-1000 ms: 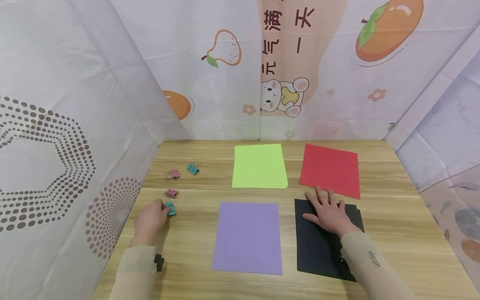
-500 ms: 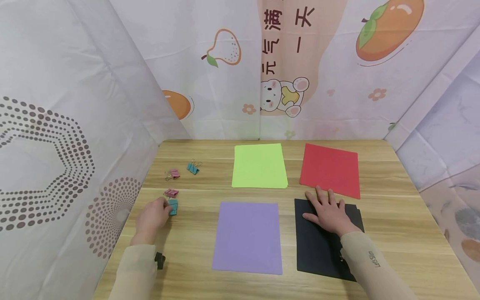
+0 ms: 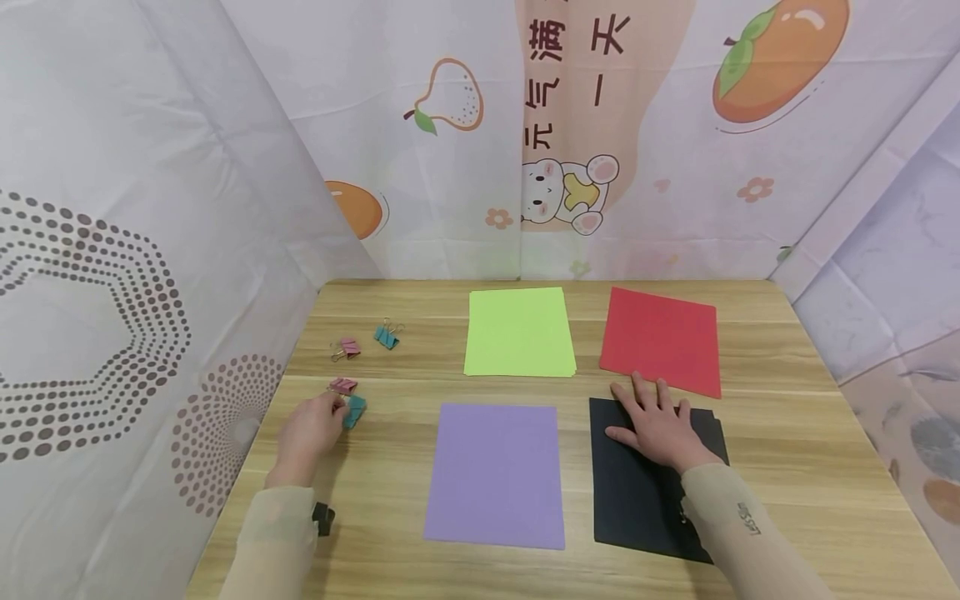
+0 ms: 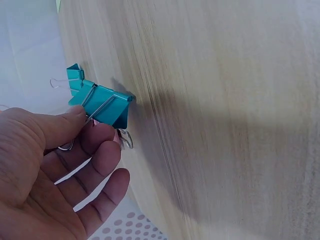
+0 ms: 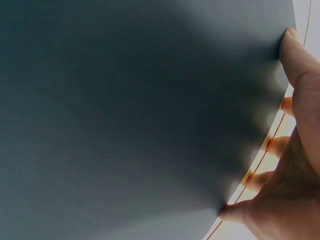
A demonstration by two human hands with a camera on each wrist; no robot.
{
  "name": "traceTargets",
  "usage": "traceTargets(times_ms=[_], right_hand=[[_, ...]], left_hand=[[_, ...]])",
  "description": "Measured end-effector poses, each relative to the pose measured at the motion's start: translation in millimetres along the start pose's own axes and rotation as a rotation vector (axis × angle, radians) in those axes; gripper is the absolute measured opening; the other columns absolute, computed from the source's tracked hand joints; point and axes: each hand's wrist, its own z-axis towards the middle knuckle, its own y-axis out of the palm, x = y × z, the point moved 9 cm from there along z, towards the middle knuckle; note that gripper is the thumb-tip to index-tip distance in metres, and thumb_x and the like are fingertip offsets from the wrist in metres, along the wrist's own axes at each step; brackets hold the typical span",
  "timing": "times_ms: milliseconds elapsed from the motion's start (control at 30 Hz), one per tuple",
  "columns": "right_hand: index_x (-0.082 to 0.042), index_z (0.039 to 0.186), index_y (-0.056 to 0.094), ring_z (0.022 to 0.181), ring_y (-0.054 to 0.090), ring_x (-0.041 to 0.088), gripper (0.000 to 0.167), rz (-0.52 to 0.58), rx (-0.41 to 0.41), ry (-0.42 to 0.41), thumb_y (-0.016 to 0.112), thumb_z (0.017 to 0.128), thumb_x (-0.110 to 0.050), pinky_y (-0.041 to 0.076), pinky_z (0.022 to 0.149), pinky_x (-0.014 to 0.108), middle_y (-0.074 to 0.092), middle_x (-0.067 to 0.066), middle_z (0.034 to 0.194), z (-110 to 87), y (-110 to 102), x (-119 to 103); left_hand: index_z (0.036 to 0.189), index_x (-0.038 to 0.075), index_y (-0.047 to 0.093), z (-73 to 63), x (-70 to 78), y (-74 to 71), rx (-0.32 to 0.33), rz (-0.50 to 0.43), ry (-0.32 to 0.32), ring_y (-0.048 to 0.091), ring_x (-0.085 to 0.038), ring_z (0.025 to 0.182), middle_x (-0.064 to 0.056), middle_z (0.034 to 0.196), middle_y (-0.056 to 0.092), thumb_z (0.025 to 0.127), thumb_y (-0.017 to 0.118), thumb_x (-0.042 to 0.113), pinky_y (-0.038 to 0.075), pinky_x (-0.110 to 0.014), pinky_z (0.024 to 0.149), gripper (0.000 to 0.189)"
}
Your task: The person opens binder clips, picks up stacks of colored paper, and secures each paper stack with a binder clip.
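Between thumb and fingers of my left hand (image 3: 307, 432) is a teal binder clip (image 3: 355, 411), pinched by its wire handles and tilted over the left of the table. In the left wrist view its folded body (image 4: 111, 105) points away from the palm. A pink binder clip (image 3: 343, 385) lies just beyond those fingertips and is mostly hidden behind the hand in the left wrist view. My right hand (image 3: 660, 427) rests flat with spread fingers on the stack of black square sheets (image 3: 633, 508), its fingertips around the top edge.
Another pink binder clip (image 3: 349, 347) and a second teal binder clip (image 3: 387, 337) lie farther back on the left. Square sheets in purple (image 3: 495, 475), lime green (image 3: 519, 333) and red (image 3: 662, 340) lie on the wooden table (image 3: 390, 500). Printed curtains (image 3: 450, 183) rise behind.
My left hand has moved slightly right with the teal binder clip, which has turned and tilted in the fingers. The right hand has stayed on the black sheets.
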Motion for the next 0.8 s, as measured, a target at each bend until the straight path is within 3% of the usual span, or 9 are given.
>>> traceTargets(times_ms=[333, 633, 800], right_hand=[[-0.008, 0.158, 0.036, 0.146, 0.012, 0.063, 0.083, 0.007, 0.016, -0.007, 0.067, 0.094, -0.052, 0.012, 0.105, 0.085, 0.019, 0.030, 0.164, 1.1, 2, 3], [-0.009, 0.157, 0.037, 0.145, 0.014, 0.063, 0.082, -0.006, 0.014, -0.006, 0.067, 0.094, -0.052, 0.014, 0.105, 0.085, 0.021, 0.030, 0.163, -0.5, 0, 0], [-0.009, 0.158, 0.036, 0.145, 0.013, 0.063, 0.081, -0.003, 0.010, -0.003, 0.067, 0.095, -0.050, 0.012, 0.105, 0.085, 0.019, 0.029, 0.164, 0.0, 1, 0]], left_hand=[[0.118, 0.003, 0.070, 1.1, 3.7, 2.0, 0.010, -0.026, 0.003, 0.063, -0.026, 0.073, -0.021, 0.110, 0.073, 0.104, 0.058, 0.020, 0.051, -0.045, 0.062, 0.025], [0.113, 0.002, 0.072, 2.0, 9.8, 2.9, 0.051, -0.059, 0.034, 0.069, -0.033, 0.086, -0.021, 0.110, 0.074, 0.103, 0.060, 0.017, 0.054, -0.052, 0.073, 0.021], [0.117, 0.001, 0.071, 1.7, 12.4, 3.6, 0.069, -0.095, 0.044, 0.069, -0.043, 0.101, -0.022, 0.115, 0.072, 0.103, 0.059, 0.016, 0.054, -0.058, 0.081, 0.023]])
